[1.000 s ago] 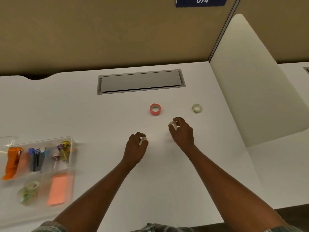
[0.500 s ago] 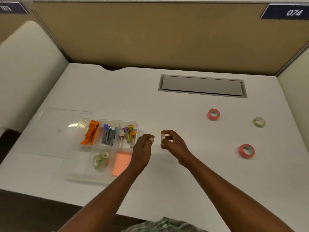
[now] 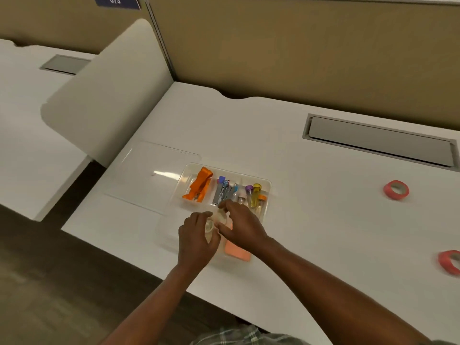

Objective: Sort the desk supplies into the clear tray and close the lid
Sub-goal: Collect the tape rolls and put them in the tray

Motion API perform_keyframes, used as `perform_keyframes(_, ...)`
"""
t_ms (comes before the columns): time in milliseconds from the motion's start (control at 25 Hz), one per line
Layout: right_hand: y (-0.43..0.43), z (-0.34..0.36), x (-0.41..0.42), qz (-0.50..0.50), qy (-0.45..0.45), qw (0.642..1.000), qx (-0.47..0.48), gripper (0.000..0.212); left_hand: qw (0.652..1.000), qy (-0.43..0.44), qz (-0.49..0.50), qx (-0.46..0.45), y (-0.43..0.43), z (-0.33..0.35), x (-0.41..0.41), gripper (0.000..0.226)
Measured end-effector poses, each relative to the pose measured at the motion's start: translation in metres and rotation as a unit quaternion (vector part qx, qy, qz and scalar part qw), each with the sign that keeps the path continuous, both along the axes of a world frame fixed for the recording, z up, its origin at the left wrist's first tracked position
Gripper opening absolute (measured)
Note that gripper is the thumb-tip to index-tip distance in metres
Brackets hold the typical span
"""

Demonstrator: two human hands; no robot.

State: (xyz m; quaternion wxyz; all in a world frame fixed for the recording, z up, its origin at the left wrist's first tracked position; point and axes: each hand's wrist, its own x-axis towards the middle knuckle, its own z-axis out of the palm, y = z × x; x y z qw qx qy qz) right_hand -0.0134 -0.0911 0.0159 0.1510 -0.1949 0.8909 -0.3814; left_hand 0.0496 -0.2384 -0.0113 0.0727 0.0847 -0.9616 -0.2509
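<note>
The clear tray (image 3: 268,187) sits near the front edge of the worktop (image 3: 311,220), toward its left end. Its lid (image 3: 149,178) is off. It lies flat on the worktop, just beside the tray's left side.

In the tray's back row are an orange clip tool (image 3: 199,186), some silver clips (image 3: 224,192) and a yellow tube (image 3: 256,195). Their long sides point from the front edge to the back edge, leaning a little. An orange note pad (image 3: 236,252) lies flat in the front part.

Both hands are close together over the front part of the tray. The left hand (image 3: 196,242) pinches a pale tape roll (image 3: 209,227). The right hand (image 3: 244,229) pinches a second pale tape roll (image 3: 221,216). Both rolls are blurry, so I cannot tell which way they face.

A red tape roll (image 3: 396,190) lies well apart, toward the right end. The other red tape roll (image 3: 450,261) lies nearer the front edge. Wide open worktop lies between them and the tray. A grey hatch (image 3: 378,143) is set in near the back edge. A white divider (image 3: 112,95) stands at the left end.
</note>
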Motion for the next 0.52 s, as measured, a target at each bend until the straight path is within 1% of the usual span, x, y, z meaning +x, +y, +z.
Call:
perform_keyframes(80, -0.016, -0.005, -0.001, 0.022, 0.02, 0.999, 0.042, 0.049, 0.999, -0.013, -0.007, -0.043, -0.013, -0.008, 0.008, 0.047)
perform_keyframes(240, -0.032, -0.013, -0.01, 0.08, 0.075, 0.988, 0.108, 0.038, 0.995, -0.028, -0.022, -0.088, -0.028, -0.022, 0.018, 0.046)
perform_keyframes(400, -0.04, -0.017, -0.019, 0.132, 0.121, 0.973, 0.143, 0.038, 0.993, -0.026, -0.036, -0.113, -0.032, -0.027, 0.017, 0.045)
perform_keyframes(520, -0.042, -0.019, -0.021, 0.15, 0.137, 0.965, 0.164, 0.037, 0.993, -0.033, -0.03, -0.113, -0.031, -0.027, 0.016, 0.046)
